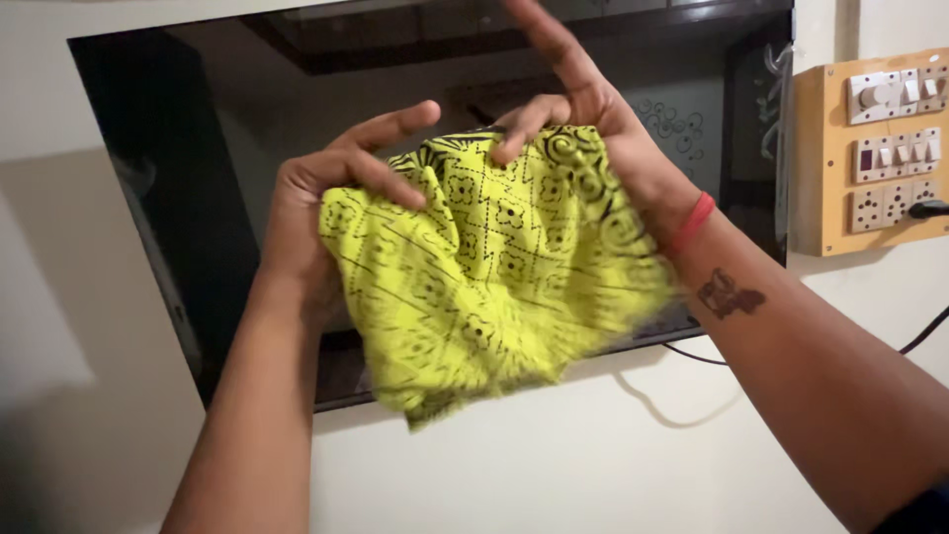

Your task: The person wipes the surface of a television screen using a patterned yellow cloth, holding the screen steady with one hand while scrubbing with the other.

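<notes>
Both hands raised before a dark wall-mounted screen (178, 198). Left hand (316, 213) pinches the yellow-green patterned cloth (494, 287) at its left edge. Right hand (583, 119) grips the top, index finger extended. Cloth's lower edge blurred, apparently hanging loose. Switchboard (870, 148) at right.

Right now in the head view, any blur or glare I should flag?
Head view: the yellow patterned cloth is motion-smeared along its lower edge, sharper near the top where the left hand and right hand grip it; the dark wall-mounted screen mirrors the room faintly, with no hard glare; soft shadows fall on the wall below; the switch panel is evenly lit and readable.
</notes>
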